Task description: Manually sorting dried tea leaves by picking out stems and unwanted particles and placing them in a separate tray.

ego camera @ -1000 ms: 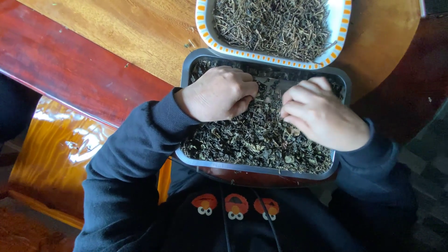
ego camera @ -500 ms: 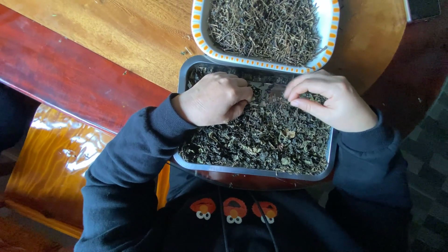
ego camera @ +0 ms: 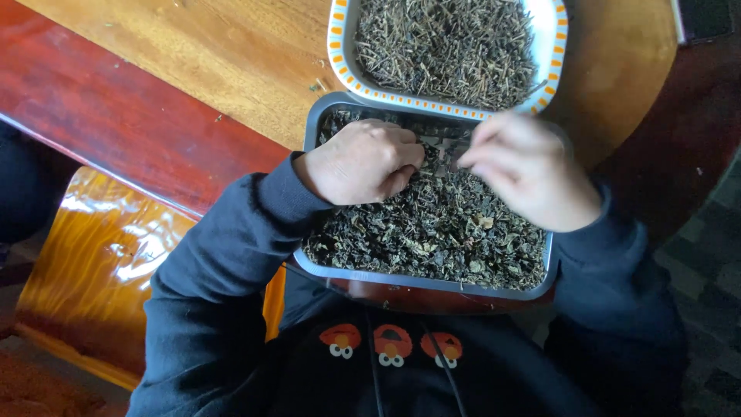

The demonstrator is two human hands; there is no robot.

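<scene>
A glossy wooden bench (ego camera: 100,262) shows at the left, partly cut off. On the worktop (ego camera: 231,69), the left hand (ego camera: 363,161) rests curled in the grey tray (ego camera: 432,279) of dried leaves (ego camera: 432,232), its grip pressed together, seemingly pinching leaves. The right hand (ego camera: 529,170) is blurred; I cannot tell its grip. Beyond, an orange-trimmed tray (ego camera: 340,58) of stems is cropped by the top edge.

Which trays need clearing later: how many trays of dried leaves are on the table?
2. A grey metal tray lies nearest the person, under both hands; a white tray with an orange-patterned rim sits just beyond it, partly cut off.
</scene>
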